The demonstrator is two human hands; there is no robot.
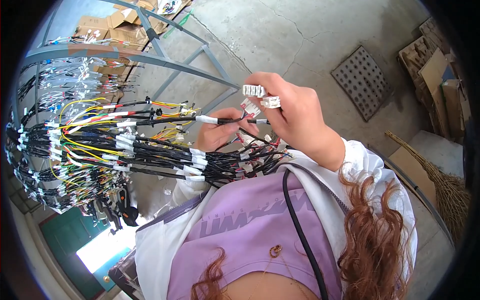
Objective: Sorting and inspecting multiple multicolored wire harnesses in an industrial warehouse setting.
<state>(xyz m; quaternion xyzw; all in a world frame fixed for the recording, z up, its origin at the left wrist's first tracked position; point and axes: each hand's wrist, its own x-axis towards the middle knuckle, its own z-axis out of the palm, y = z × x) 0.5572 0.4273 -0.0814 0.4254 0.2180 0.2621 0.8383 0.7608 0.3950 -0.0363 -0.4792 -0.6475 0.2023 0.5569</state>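
My left hand (218, 132) is closed around a black cable (230, 120) near its white label sleeve (206, 119). That cable ends in a white plug connector (251, 108) with dark and reddish wires, between my two hands. My right hand (305, 115) is curled shut on white connectors: a multi-slot connector (253, 91) shows at its fingertips and a smaller connector (271, 102) sticks out below. Under my hands lies a thick bundle of black wire harnesses (165, 150), with white label sleeves and many loose connector ends (250, 157) close to my body. Some fingers of my left hand are hidden.
A grey metal frame (175, 67) crosses the upper left, hung with more wires (65, 80). Cardboard boxes (120, 25) lie behind it. On the concrete floor are a perforated panel (363, 82), stacked cardboard (440, 85) and a straw broom (445, 187).
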